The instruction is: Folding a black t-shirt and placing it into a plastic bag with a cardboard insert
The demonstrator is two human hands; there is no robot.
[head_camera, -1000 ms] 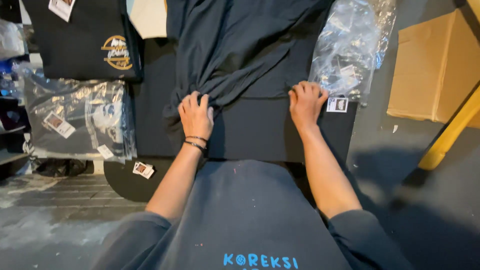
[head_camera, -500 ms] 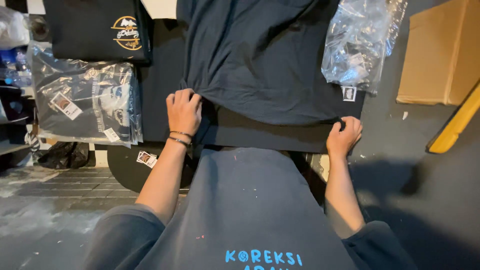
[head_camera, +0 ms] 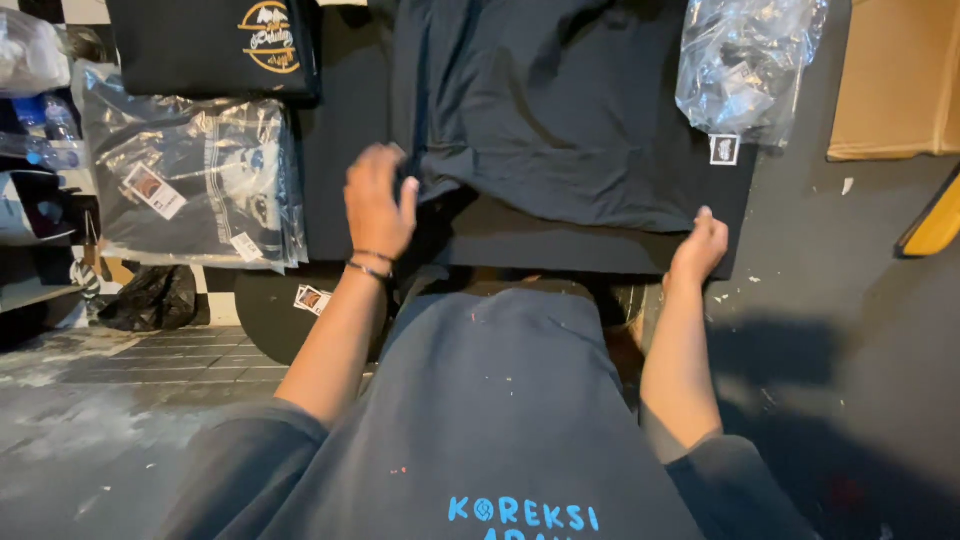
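A dark navy shirt (head_camera: 560, 130) lies spread on a black flat board (head_camera: 560, 252) in front of me. My left hand (head_camera: 378, 200), with thin black bands on the wrist, is motion-blurred at the shirt's lower left corner. Its fingers are apart and its thumb is against the bunched fabric there. My right hand (head_camera: 700, 245) is curled at the shirt's lower right corner, pinching the hem where it meets the board's edge. My own dark top fills the bottom of the view and hides the board's near edge.
Bagged shirts (head_camera: 190, 190) are stacked at the left, below a folded black shirt with a gold logo (head_camera: 225, 45). Crumpled clear plastic bags (head_camera: 750, 65) and a small tag (head_camera: 724, 149) lie upper right. Cardboard (head_camera: 900, 80) and a yellow bar (head_camera: 935, 225) are at the right, and small cards (head_camera: 312, 298) lie lower left.
My right hand slid from the shirt's middle out to the lower right corner, pulling the hem flat. My left hand let go of the bunched left corner and lifted, with its fingers spreading.
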